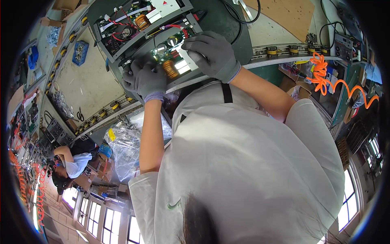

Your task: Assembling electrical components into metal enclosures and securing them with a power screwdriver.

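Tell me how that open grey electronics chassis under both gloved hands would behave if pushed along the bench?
The chassis probably slides stiffly without flexing: its metal walls look rigid. Copper coils suggest heaviness. Loose red wires may snag.

Gloved hands, the left hand point(147, 79) and right hand point(212, 53), cover much of the near circuit board point(170, 61), hiding whatever the fingers grip. A second open unit point(134, 22) is cut off by the top edge. Parts in the blue bin point(80, 52) are too small to identify.

I work in an electronics assembly workshop: a roller conveyor line point(280, 51), open circuit boards point(170, 49), parts bins point(80, 52) and a coiled orange air hose point(329, 81) surround me.
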The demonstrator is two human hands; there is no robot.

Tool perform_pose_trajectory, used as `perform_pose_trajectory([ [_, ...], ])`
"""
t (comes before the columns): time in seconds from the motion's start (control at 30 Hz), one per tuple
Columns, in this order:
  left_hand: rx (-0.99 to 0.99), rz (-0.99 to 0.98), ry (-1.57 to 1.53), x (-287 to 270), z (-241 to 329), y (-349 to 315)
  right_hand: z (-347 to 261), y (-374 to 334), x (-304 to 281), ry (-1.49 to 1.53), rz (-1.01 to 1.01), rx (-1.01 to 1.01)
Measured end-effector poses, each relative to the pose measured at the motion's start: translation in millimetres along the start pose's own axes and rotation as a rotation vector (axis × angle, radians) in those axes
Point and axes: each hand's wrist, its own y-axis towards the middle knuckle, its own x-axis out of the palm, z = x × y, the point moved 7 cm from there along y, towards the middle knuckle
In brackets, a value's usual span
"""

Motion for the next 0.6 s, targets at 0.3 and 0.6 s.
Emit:
perform_pose_trajectory([
  [0.3,-0.009,-0.15,-0.03,10.9,0.0,9.4,-2.7,0.2,2.4,-0.067,0.046,-0.115],
  [0.6,0.013,-0.127,0.157,-8.7,11.5,5.6,-4.9,1.5,4.5,-0.082,0.021,-0.147],
])
